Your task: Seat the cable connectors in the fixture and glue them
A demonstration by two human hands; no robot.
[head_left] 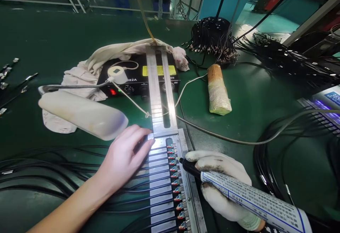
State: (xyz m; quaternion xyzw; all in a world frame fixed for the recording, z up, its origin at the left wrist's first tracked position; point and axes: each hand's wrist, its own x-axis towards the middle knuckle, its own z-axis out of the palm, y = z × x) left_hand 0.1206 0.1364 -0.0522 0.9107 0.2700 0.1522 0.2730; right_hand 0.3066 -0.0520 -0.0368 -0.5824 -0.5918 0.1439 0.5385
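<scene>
A long metal jig (160,169) runs toward me, with a row of small cable-end connectors (175,181) along its right side. Black cables (138,192) lie across it from the left. My left hand (126,151), bare, grips the jig's left edge with thumb and fingertips near the upper end. My right hand (223,172), in a stained white glove, is closed around a white printed glue tube (247,194) with a black nozzle. The nozzle tip points left, at the upper connectors; whether it touches one I cannot tell.
Behind the jig sits a black control box (135,87) with cloth (77,77) around it. A white lamp head (82,114) stands left. A wrapped block (219,91), cable bundles (212,36) and a purple-lit device (328,107) are right. A grey cord (233,140) crosses the table.
</scene>
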